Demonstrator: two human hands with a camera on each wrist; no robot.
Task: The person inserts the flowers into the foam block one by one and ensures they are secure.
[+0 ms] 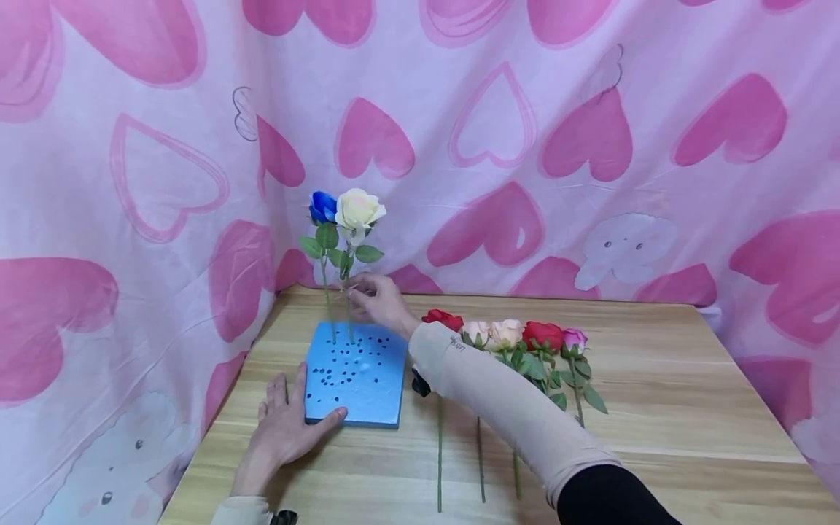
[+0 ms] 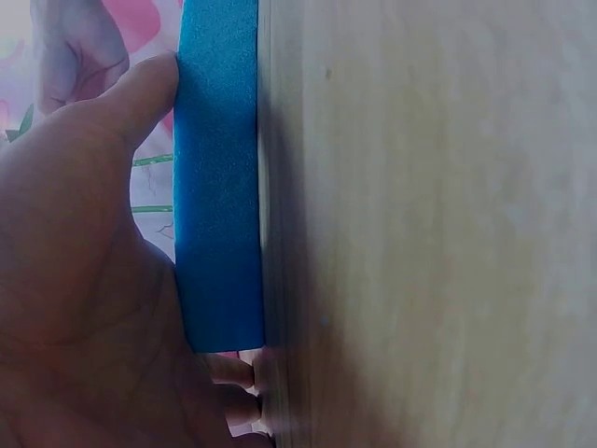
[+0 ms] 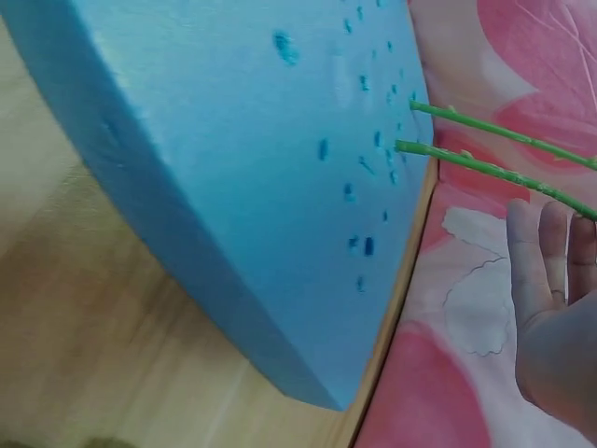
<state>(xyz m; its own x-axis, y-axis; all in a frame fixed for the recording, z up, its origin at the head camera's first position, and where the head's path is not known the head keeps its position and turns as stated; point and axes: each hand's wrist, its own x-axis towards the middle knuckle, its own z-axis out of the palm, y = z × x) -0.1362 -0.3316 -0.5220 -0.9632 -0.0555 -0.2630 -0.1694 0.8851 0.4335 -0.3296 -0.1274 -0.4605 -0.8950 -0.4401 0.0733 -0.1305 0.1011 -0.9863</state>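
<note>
A blue foam block (image 1: 367, 405) with many small holes lies on the table. A blue rose (image 1: 322, 207) and a white rose (image 1: 360, 211) stand upright in its far left part, their green stems side by side. My right hand (image 1: 380, 300) pinches the white rose's stem below the leaves; in the right wrist view the fingers (image 3: 530, 261) show beside that stem, and the pinching tips lie past the frame edge. The left hand (image 1: 285, 426) rests at the block's near left corner, thumb on its front edge, the other fingers spread along its left side.
Right of the block, red roses (image 1: 543, 335), pale pink roses (image 1: 507, 334) and a magenta rose (image 1: 575, 340) lie on the wooden table (image 1: 682, 408), partly behind the right sleeve (image 1: 499, 394). A pink heart-patterned curtain (image 1: 485, 240) hangs behind and at the left.
</note>
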